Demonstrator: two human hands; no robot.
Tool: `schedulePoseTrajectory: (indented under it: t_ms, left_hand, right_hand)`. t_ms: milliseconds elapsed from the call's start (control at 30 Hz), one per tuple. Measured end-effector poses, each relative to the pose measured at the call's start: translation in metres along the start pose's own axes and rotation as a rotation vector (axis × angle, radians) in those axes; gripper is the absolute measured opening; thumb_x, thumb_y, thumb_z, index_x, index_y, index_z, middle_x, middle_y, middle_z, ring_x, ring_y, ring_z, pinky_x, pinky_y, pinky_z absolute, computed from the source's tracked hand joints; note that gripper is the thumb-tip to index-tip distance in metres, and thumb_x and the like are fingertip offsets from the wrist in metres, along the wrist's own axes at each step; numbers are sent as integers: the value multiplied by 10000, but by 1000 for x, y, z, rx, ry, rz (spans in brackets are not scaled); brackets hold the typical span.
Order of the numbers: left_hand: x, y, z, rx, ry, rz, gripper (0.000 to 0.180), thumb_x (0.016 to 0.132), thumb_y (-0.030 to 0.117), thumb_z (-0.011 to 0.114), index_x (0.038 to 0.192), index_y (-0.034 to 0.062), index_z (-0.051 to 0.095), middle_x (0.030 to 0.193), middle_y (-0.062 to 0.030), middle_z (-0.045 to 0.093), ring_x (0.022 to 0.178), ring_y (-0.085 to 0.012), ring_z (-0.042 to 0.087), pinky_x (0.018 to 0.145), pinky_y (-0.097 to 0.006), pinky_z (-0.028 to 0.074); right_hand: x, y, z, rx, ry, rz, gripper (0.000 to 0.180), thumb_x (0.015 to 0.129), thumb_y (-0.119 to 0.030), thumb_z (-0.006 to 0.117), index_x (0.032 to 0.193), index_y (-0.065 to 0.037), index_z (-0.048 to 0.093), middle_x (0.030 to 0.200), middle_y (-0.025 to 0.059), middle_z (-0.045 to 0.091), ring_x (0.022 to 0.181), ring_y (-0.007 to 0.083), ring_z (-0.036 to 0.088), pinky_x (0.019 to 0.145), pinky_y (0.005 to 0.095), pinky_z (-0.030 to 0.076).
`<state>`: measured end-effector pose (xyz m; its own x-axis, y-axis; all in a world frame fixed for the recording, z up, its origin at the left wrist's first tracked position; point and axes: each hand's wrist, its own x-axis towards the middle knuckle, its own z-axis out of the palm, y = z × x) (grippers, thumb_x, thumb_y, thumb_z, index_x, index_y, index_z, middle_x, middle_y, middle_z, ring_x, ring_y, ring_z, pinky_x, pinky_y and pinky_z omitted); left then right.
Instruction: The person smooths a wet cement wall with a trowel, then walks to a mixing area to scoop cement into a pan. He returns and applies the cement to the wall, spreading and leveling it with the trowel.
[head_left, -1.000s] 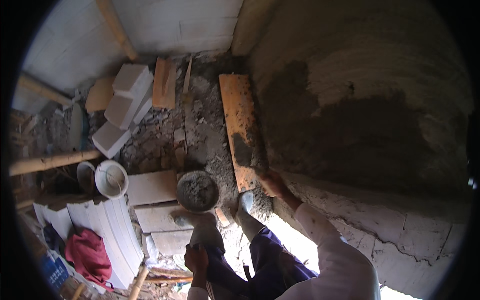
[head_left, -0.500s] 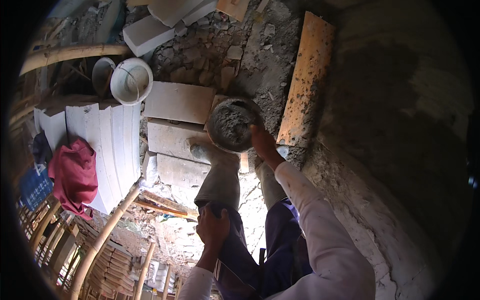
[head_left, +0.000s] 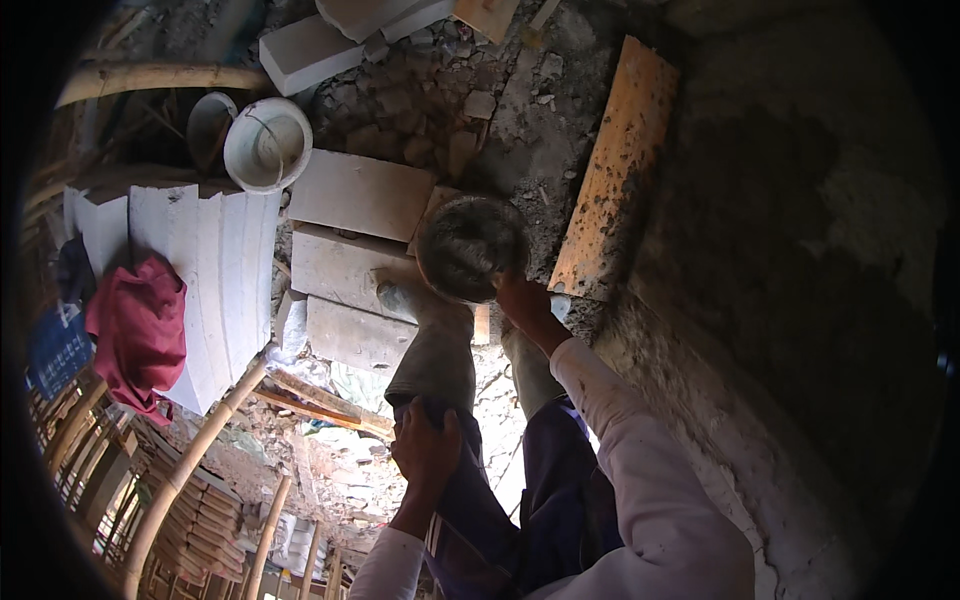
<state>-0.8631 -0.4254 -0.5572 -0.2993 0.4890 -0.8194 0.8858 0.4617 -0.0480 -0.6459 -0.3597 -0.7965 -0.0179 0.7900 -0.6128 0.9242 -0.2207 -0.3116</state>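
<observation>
A round dark basin [head_left: 424,266] of wet grey mortar [head_left: 470,238] stands in front of my boots. My right hand [head_left: 518,298] is at its near right rim, fingers closed and pointing in toward the mortar. What they grip is hidden by the hand and the dark mortar. My left hand [head_left: 427,446] rests over my left knee, thumb apart from the fingers, holding nothing. A rubber boot [head_left: 440,345] on my left foot stands by the pale blocks, close to the basin.
Pale blocks [head_left: 360,190] lie left of the basin. An orange-brown board [head_left: 620,165] spattered with mortar lies along the wall [head_left: 790,230] at right. Two buckets, one white [head_left: 240,165], stand at the far left, near upright blocks [head_left: 225,300] draped with a maroon cloth [head_left: 145,325]. Bamboo poles [head_left: 190,480] stand lower left.
My right hand has shifted slightly left and down along the basin's rim. The mortar looks smoother and more spread than the earlier lumpy mound. My left hand stays on the knee.
</observation>
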Motion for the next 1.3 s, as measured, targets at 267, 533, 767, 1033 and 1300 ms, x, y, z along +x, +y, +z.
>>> schedulePoseTrajectory:
  t_ms: [267,533,767,1033,1300]
  left_hand:
    - [-1,4,-12,-19,-20,6,664,882,447,643,1405,57,517,1363,-185,600,1254,-397,556,1041,-543,432]
    - [5,6,-14,5,-59,-13,672,894,456,635,1405,39,513,1361,-188,600,1267,-392,546,1047,-538,423]
    - [5,11,-16,64,-51,-36,642,897,441,639,1392,50,522,1338,-173,614,1266,-393,549,1042,-541,427]
    - [4,16,-16,81,-14,26,617,896,453,633,1355,50,544,1310,-179,629,1232,-404,574,1009,-549,452]
    - [16,0,1,179,4,61,602,887,461,639,1299,28,565,1256,-217,647,1175,-424,605,996,-542,466]
  right_hand:
    - [11,39,-19,-243,379,6,244,1047,-336,509,1065,-96,547,886,149,644,745,321,710,618,426,601]
    - [5,28,51,348,43,132,347,1022,-363,526,1236,-92,560,1030,247,647,840,441,682,748,555,557]
    - [-50,41,65,469,244,-216,529,820,-367,832,1085,-17,537,850,174,675,777,315,680,709,430,542]
    - [-62,28,50,393,284,15,414,855,-316,709,1092,-16,550,910,254,692,868,469,675,747,565,539]
    - [-75,32,8,418,79,59,454,841,-337,715,1104,-12,540,911,250,694,859,462,686,744,556,550]
